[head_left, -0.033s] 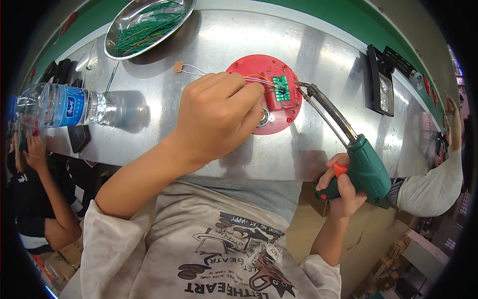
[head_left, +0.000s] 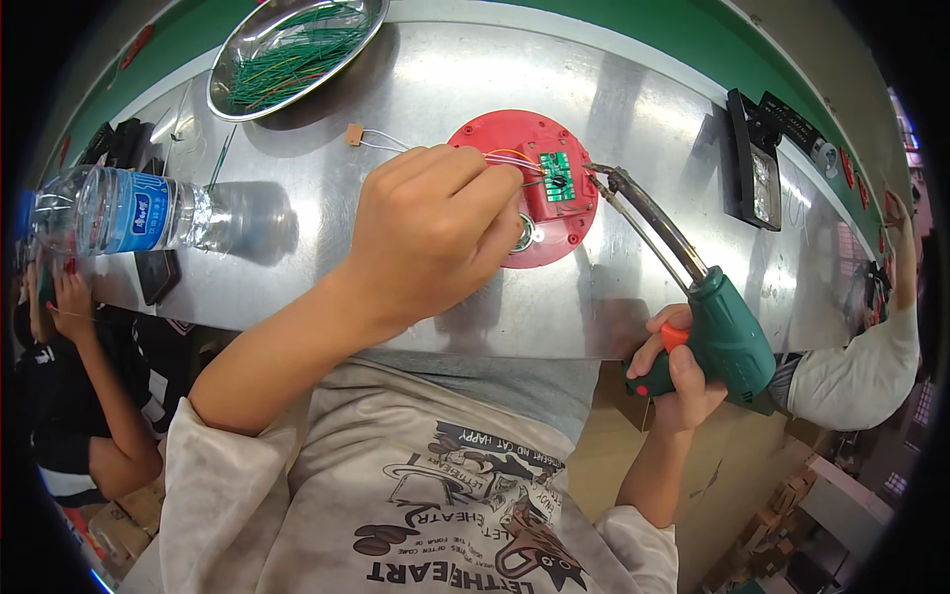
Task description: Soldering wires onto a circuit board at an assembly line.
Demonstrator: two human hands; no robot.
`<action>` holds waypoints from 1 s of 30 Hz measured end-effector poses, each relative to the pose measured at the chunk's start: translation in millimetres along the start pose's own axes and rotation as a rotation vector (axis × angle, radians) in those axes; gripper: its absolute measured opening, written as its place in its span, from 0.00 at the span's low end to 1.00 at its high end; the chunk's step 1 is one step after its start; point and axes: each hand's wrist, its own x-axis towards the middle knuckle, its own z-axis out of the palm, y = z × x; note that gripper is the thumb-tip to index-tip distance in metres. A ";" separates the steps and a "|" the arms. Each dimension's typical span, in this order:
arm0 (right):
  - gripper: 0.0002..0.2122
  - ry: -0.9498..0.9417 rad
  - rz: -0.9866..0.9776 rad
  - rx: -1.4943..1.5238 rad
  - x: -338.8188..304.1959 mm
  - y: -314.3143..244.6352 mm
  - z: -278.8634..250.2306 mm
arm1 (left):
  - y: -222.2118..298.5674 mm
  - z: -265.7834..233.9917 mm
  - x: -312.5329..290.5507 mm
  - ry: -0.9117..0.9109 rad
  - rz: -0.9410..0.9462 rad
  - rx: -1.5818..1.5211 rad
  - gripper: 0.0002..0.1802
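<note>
On the metal bench lies a round red plastic housing [head_left: 574, 223], with a small green circuit board [head_left: 557, 188] set in its raised middle. My left hand [head_left: 435, 223] is closed in a pinch over the housing's left part. From its fingertips a thin wire [head_left: 533, 182] runs to the board. More thin wires, white and orange, pass behind the fingers, and a small brown connector [head_left: 353, 135] ends the white pair on the left. My right hand [head_left: 683, 371] grips a green soldering gun [head_left: 730, 332] with a red trigger. The gun's tip is at the housing's right rim, beside the board.
A steel bowl [head_left: 220, 84] of cut green wires [head_left: 297, 64] stands at the back left. Left of me a clear water bottle [head_left: 148, 210] overhangs a dark phone [head_left: 156, 275]. A black box-shaped lamp [head_left: 757, 163] lies at the right. Other people sit on both sides.
The red housing and the soldering gun have shifted very slightly to the left. Both hands keep their grips.
</note>
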 end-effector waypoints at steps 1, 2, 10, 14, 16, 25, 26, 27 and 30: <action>0.19 0.002 -0.008 -0.002 -1.1 0.3 -0.2 | 1.0 -0.9 0.5 0.005 0.007 0.000 0.04; 0.19 0.003 0.000 0.008 -2.7 0.4 -0.5 | 2.0 -2.5 1.0 -0.005 0.001 -0.021 0.04; 0.20 -0.032 -0.011 0.005 -9.1 2.5 -1.3 | 7.8 -6.7 2.8 -0.058 0.004 -0.085 0.05; 0.20 -0.008 0.018 0.008 -8.1 0.4 0.4 | 6.1 -6.4 3.4 -0.092 0.026 -0.040 0.06; 0.22 -0.013 0.018 -0.063 -6.0 -3.2 3.0 | 5.7 -7.0 3.5 -0.115 0.017 -0.027 0.07; 0.27 -0.014 0.001 -0.152 -12.4 -0.1 -3.7 | 6.0 -7.6 5.3 -0.078 0.005 -0.063 0.06; 0.27 -0.014 0.002 -0.151 -12.4 -0.1 -3.3 | 5.8 -7.0 5.0 -0.070 0.006 -0.069 0.06; 0.27 -0.029 0.001 -0.145 -11.8 -0.3 -2.4 | 5.7 -6.6 4.7 -0.062 0.006 -0.076 0.06; 0.27 -0.043 0.006 -0.144 -10.9 -1.6 -1.8 | 7.0 -8.1 5.6 -0.102 0.013 -0.067 0.07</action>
